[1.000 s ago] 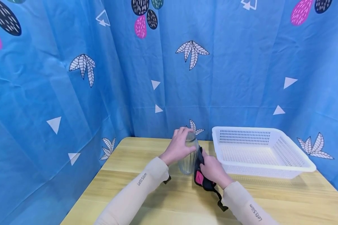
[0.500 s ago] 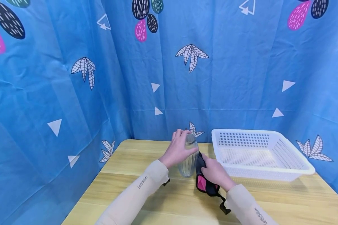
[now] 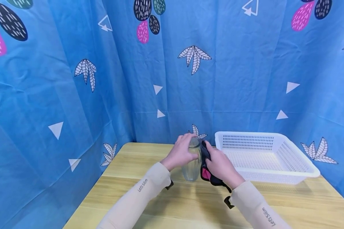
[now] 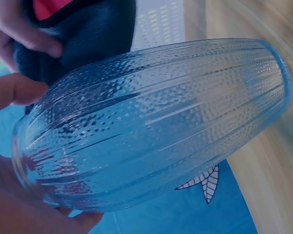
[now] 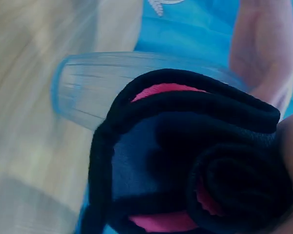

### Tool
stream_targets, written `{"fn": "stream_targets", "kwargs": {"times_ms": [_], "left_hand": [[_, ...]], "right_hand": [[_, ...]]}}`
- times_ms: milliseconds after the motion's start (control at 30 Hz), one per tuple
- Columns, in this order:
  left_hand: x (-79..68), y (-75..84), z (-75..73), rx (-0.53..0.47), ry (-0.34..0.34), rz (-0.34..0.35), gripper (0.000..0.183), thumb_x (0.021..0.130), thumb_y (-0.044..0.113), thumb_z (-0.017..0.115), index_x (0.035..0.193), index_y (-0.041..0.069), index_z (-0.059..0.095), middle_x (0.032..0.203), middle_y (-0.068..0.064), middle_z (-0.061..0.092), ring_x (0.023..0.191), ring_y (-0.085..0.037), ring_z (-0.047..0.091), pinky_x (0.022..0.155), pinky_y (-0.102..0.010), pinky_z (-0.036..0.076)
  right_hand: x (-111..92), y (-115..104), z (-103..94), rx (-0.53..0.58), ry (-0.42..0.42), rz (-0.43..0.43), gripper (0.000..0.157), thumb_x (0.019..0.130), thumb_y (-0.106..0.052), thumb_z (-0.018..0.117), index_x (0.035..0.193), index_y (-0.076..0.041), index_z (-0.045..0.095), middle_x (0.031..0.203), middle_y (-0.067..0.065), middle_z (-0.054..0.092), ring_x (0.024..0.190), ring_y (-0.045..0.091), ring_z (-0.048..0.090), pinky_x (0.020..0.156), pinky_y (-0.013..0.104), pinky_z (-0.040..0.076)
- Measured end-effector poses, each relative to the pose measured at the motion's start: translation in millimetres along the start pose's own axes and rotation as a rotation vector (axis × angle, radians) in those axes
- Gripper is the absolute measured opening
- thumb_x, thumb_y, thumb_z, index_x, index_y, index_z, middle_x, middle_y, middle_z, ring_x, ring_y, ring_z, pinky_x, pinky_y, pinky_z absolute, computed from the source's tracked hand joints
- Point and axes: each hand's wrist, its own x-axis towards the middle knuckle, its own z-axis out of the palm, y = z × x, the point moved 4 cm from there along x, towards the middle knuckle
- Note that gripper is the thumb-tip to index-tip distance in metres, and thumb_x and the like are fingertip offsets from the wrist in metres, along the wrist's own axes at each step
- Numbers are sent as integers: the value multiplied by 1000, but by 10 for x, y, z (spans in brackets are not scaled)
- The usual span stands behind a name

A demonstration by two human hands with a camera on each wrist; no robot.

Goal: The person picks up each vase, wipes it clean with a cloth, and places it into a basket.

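Observation:
A clear ribbed glass vase (image 3: 191,170) stands upright near the back of the table. My left hand (image 3: 181,151) holds it around its upper part, thumb on the near side; in the left wrist view, the thumb and fingers curl about the vase's narrow neck end. My right hand (image 3: 221,163) grips a black padded cloth piece with pink lining (image 3: 206,175) close along the vase's right side. The right wrist view shows this cloth folded and partly rolled, its edges bound in black, covering part of the vase. Whether cloth and glass touch is unclear.
A white perforated plastic basket (image 3: 268,175) stands right of the hands, near the back. Blue patterned curtain (image 3: 240,79) hangs behind and to the left of the wooden table (image 3: 123,178). A dark strap (image 3: 228,202) hangs by the right cuff.
My right hand has raised the black cloth slightly, up along the vase's right side. The left hand keeps its hold, and the vase stays in about the same place.

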Motion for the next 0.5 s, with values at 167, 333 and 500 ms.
{"fn": "stream_targets", "kwargs": {"times_ms": [167, 333, 500], "left_hand": [[15, -6, 27, 34, 17, 23, 78, 80, 30, 79, 149, 21, 44, 151, 2, 45, 138, -27, 37, 111, -50, 38], [4, -3, 38, 26, 32, 7, 80, 81, 43, 82, 148, 21, 45, 152, 2, 45, 140, -27, 37, 113, -50, 37], [-16, -4, 57, 21, 52, 8, 77, 85, 47, 77, 149, 20, 44, 154, 1, 41, 141, -25, 37, 114, -47, 38]], "right_hand": [[-33, 97, 156, 17, -43, 50, 71, 94, -6, 59, 157, 3, 26, 130, 29, 63, 105, 38, 68, 86, 52, 54], [-113, 240, 422, 28, -152, 108, 69, 93, -5, 61, 154, 5, 31, 123, 30, 65, 90, 29, 69, 73, 45, 55], [-193, 370, 690, -43, -291, 116, 64, 90, -5, 63, 149, 7, 41, 125, 29, 65, 97, 31, 69, 75, 44, 54]]}}
